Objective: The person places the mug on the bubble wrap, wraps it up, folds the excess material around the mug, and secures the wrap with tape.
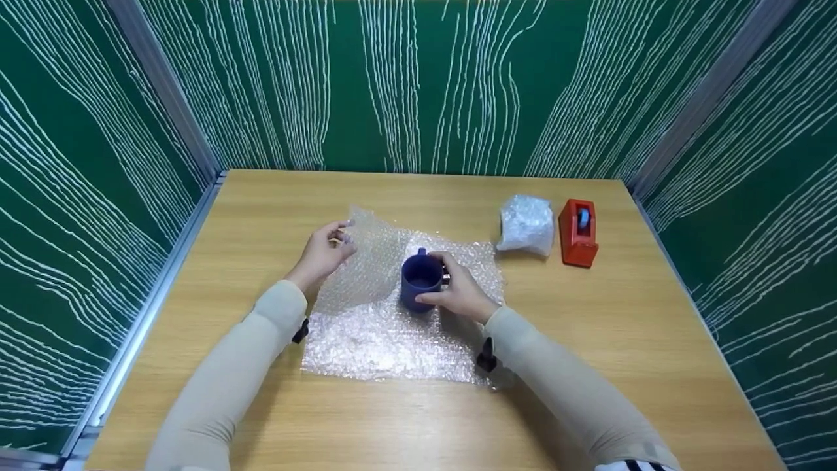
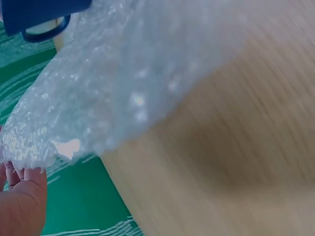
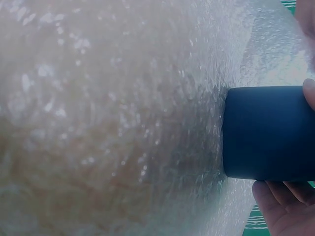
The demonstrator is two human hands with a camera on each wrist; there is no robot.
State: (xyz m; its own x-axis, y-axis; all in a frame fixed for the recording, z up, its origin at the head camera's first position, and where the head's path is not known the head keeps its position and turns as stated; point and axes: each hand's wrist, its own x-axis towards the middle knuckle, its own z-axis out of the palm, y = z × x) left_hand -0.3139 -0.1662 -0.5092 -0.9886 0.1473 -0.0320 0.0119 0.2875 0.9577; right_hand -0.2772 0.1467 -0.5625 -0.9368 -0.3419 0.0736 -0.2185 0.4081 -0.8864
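A dark blue mug [image 1: 418, 297] stands upright on a sheet of bubble wrap [image 1: 386, 340], its handle pointing to the far side. My right hand [image 1: 463, 291] grips the mug from the right, thumb at the near side and fingers round the far side. With my left hand [image 1: 324, 254] I pinch the far left part of the sheet, which is lifted off the table. In the left wrist view the raised wrap [image 2: 98, 93] runs down to the left hand's fingers, and the mug's handle [image 2: 47, 33] shows. The right wrist view shows the mug's side [image 3: 270, 132] between thumb and fingers.
At the back right of the wooden table [image 1: 621, 340] sits a bundle wrapped in bubble wrap [image 1: 526, 226]. A red tape dispenser [image 1: 579, 233] with a blue roll stands just right of it. Green panels with white lines [image 1: 444, 85] enclose the table at the back and sides.
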